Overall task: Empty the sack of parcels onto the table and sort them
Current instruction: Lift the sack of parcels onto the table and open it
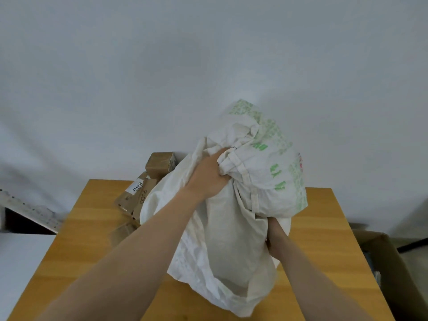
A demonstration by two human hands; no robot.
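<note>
A large white cloth sack [231,239] with green print stands bunched up over the middle of the wooden table [88,239]. My left hand [208,177] grips a fold of the sack near its top. My right hand [274,237] holds the sack lower on its right side and is partly hidden by the cloth. Brown cardboard parcels lie on the table behind the sack's left side: a small box [161,162] at the far edge and a labelled parcel [136,195] nearer. The sack hides whatever is under it.
A white wall rises behind the table. An open cardboard box [391,258] stands on the floor at the right. A pale ledge [30,209] and a dark gap lie at the left, beside the table.
</note>
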